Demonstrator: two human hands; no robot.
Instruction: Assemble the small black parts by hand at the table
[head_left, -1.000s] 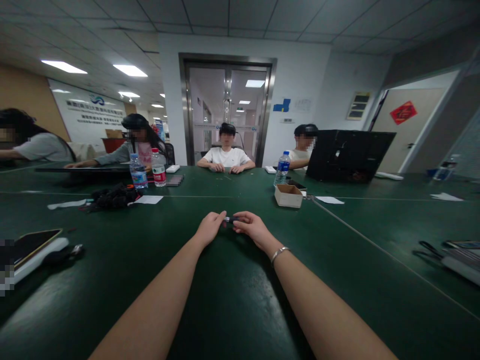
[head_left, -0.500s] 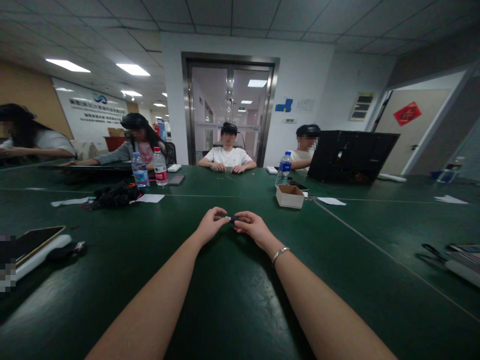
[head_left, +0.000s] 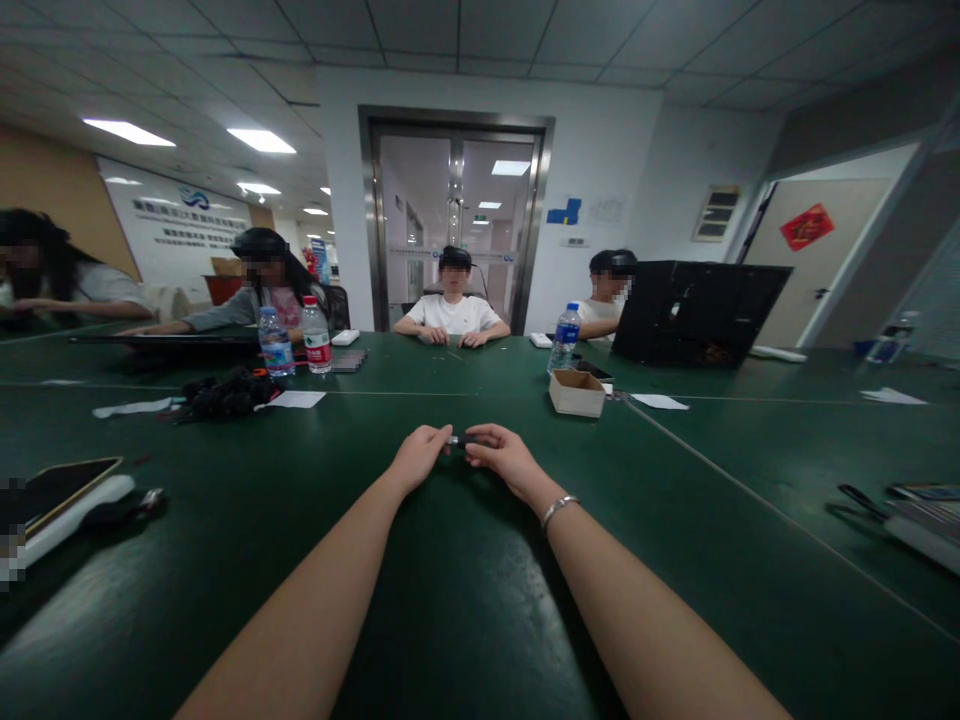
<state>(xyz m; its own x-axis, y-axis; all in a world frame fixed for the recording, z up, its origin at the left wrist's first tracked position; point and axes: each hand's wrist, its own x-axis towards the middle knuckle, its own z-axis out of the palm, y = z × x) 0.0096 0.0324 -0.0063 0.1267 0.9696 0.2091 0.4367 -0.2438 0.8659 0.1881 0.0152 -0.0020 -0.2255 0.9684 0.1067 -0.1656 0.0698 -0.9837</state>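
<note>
Over the green tabletop in the middle of the head view, both hands meet at a small dark stick with a silvery end (head_left: 459,441). Its exact kind is too small to make out. My left hand (head_left: 420,457) is closed, thumb and fingers pinching the silvery end. My right hand (head_left: 506,460), with a silver bracelet at the wrist, grips the dark end between thumb and fingers. The stick lies roughly level between the two hands, and the fingers hide part of it.
An open cardboard box (head_left: 576,394) and a water bottle (head_left: 565,340) stand ahead to the right. Two bottles (head_left: 316,338) and a black bundle (head_left: 232,393) are ahead left. A phone (head_left: 60,490) lies at left. Several people sit around the table (head_left: 450,600).
My left hand's fingers have drawn together onto the silvery end, where they were more spread before. My right hand keeps nearly the same grip. The view has shifted slightly.
</note>
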